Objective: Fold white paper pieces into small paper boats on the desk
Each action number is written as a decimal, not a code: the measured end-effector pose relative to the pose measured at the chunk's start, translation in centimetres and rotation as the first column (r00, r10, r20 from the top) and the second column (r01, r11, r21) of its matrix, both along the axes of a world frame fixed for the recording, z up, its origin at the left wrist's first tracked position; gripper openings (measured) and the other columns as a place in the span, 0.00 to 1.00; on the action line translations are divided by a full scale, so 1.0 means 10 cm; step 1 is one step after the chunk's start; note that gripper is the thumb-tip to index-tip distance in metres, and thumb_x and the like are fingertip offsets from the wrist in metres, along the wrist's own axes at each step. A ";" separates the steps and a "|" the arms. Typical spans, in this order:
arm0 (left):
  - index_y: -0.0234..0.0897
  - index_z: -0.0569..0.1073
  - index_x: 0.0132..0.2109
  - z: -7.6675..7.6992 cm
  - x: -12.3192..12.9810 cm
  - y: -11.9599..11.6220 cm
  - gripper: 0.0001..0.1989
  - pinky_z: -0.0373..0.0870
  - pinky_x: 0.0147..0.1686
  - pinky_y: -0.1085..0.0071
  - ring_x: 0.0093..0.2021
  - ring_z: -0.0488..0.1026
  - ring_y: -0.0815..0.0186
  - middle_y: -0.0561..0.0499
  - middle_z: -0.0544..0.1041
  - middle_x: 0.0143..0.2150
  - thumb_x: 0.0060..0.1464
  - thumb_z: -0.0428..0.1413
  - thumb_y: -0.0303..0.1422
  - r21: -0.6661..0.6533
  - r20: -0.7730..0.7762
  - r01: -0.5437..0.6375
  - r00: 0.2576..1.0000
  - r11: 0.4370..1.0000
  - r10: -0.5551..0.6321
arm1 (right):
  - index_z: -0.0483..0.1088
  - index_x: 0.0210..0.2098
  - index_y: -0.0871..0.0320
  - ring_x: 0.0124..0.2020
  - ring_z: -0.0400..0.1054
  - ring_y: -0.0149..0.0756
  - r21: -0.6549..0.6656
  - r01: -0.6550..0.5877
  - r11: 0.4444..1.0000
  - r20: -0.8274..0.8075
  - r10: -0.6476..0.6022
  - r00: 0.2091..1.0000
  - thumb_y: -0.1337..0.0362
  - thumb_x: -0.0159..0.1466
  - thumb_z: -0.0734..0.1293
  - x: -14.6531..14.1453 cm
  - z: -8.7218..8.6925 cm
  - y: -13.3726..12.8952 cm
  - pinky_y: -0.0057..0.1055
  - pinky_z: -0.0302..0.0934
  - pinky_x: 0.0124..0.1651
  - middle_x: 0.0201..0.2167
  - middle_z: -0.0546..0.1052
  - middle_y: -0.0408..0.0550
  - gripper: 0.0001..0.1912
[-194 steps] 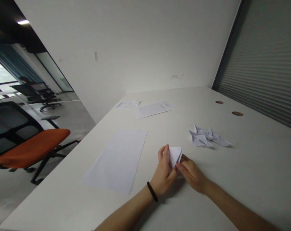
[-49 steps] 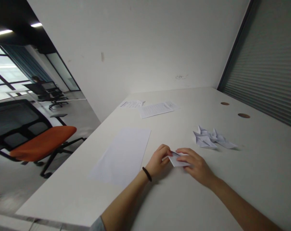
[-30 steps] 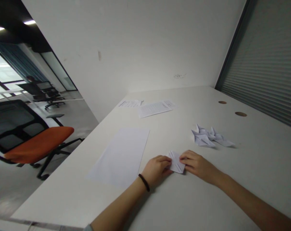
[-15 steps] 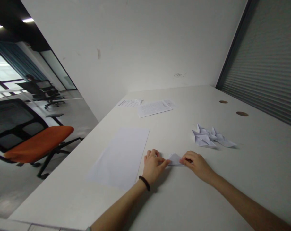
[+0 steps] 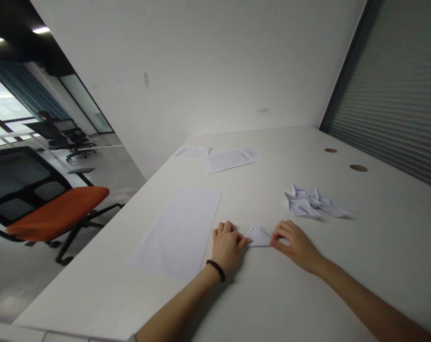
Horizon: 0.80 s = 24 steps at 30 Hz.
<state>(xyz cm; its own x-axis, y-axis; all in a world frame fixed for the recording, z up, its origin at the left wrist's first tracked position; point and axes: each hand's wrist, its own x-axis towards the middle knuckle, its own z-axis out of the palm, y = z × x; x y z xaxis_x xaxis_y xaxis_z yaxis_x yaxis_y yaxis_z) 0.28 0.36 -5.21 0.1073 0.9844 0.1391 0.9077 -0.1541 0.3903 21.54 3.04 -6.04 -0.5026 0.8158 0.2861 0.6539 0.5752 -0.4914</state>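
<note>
And there on the desk sat the folded paper, flat between both hands! The left hand, fingers together, met its left corner, while the right hand, fingers spread, touched its right end; any pinch, I couldn't tell. A blank sheet lay just left, and a crumpled-looking paper model sat up to the right.

Left hand: stack of blank paper just beside, on side toward left edge of tabletop | right hand: folded paper shapes ahead, narrow gap between | far edge: printed pages
</note>
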 end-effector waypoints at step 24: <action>0.36 0.72 0.31 -0.01 0.03 0.00 0.15 0.54 0.41 0.62 0.39 0.60 0.60 0.49 0.68 0.35 0.52 0.52 0.44 0.133 -0.227 0.173 0.964 0.976 -0.140 | 0.67 0.19 0.57 0.32 0.63 0.36 -0.163 0.171 0.972 -0.018 -0.177 0.984 0.56 0.55 0.65 -0.02 -0.05 -0.02 0.32 0.56 0.37 0.27 0.70 0.45 0.13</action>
<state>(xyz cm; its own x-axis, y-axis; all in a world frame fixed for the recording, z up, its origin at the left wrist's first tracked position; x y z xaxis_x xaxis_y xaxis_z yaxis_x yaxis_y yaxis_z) 0.54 0.39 -5.32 0.3022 0.9223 0.2410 0.9272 -0.3430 0.1502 21.39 2.89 -6.50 -0.3415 0.9265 0.1583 0.7193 0.3660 -0.5905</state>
